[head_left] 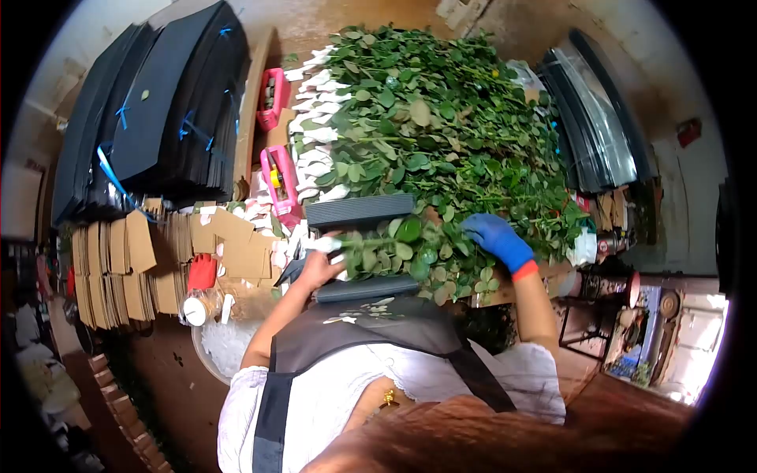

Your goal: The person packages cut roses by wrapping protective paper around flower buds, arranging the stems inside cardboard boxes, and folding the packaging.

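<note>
My left hand [317,270], bare, is curled around the white-sleeved head of a leafy rose stem [378,246]. My right hand [495,239], in a blue glove with an orange cuff, has its fingers bent over the stem's leafy end; foliage partly hides the fingertips. Beneath and around the stem, more leafy roses [453,272] lie between two dark ridged strips, one behind [360,210] and one in front [367,289]. Beyond my hands, a large pile of leafy roses [441,126] covers the table, with white-sleeved heads [319,134] lined up on the left.
Two pink baskets [280,185] stand left of the pile. Cardboard pieces [142,244], a red glove [203,272] and a lidded jar [197,309] are at left. Dark sheets [169,102] stack behind them; more wrapped sheets [595,118] stand right. A white tub [225,347] sits below.
</note>
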The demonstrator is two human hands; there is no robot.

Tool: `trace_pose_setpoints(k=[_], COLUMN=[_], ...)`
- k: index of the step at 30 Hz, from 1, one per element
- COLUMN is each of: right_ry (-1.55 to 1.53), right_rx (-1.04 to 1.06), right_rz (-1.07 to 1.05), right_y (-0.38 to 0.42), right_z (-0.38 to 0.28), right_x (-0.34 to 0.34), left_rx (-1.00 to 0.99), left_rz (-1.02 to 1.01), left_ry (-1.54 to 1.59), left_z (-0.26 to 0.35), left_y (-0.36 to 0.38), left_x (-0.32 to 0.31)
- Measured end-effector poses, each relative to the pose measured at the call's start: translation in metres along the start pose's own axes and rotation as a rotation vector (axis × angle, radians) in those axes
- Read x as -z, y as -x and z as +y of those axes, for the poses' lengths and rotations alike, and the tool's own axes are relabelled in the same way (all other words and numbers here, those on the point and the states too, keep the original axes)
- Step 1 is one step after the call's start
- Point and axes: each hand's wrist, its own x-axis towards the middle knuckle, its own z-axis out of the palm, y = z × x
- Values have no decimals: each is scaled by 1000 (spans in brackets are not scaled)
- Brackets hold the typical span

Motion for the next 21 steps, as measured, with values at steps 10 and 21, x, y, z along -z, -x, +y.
trace_pose_setpoints(k=[10,21], right_ry=[255,293], right_rx=[-409,-278], right_rz=[-201,694], right_y=[-59,-195], right_z=[1,44], right_x=[12,56], left_rx=[61,-61], left_rz=[3,-20], left_ry=[-82,-365], left_z=[29,33], left_y=[1,-11], left_x=[-4,5])
